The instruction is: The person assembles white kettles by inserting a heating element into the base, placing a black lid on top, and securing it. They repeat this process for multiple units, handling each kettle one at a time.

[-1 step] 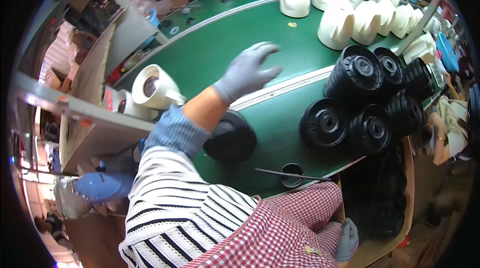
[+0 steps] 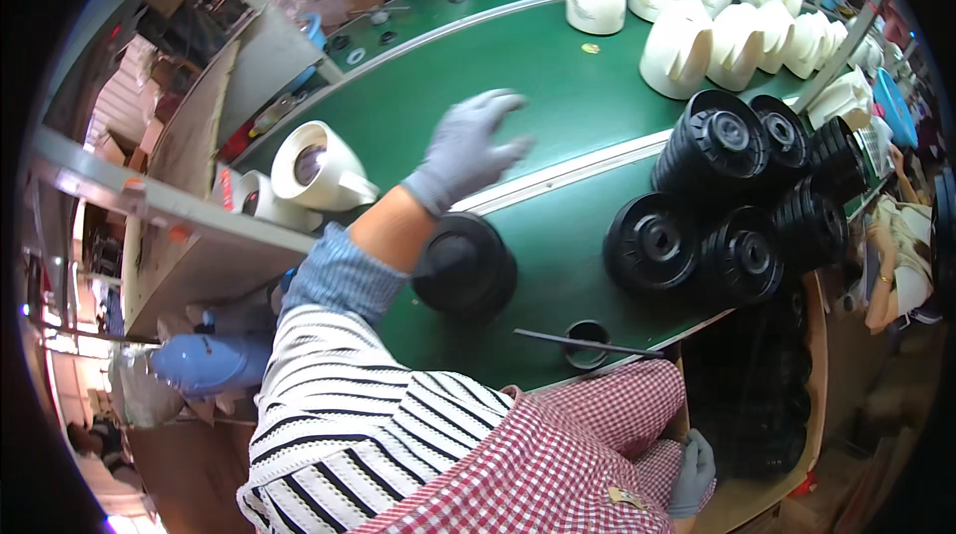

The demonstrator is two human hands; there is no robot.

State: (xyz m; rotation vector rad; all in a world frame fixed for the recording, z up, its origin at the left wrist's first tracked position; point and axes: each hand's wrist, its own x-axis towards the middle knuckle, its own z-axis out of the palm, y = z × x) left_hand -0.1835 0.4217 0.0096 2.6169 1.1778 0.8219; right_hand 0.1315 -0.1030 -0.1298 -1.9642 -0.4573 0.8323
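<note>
My left hand (image 2: 468, 150), in a grey glove, reaches over the green belt (image 2: 418, 106) with thumb and fingers spread and nothing between them. Just below its wrist, a round black base (image 2: 463, 265) lies on the near green surface. Two white jug bodies lie to the left of that arm; the nearer jug (image 2: 317, 167) is tilted, its round opening facing me. Low at the right, my right hand (image 2: 694, 474), also gloved, rests beside my checked apron with its fingers loosely curled in; I see nothing in it.
Stacks of black ribbed bases (image 2: 652, 243) stand at the right. Several white jugs (image 2: 677, 46) line the far belt behind them. A thin dark rod (image 2: 588, 343) lies across a small black cup (image 2: 586, 360) near my lap. An open carton (image 2: 819, 385) holds black parts.
My left hand has moved slightly left, its fingers still spread. The view has shifted a little, so the surroundings sit slightly to the right. My right hand stays in place.
</note>
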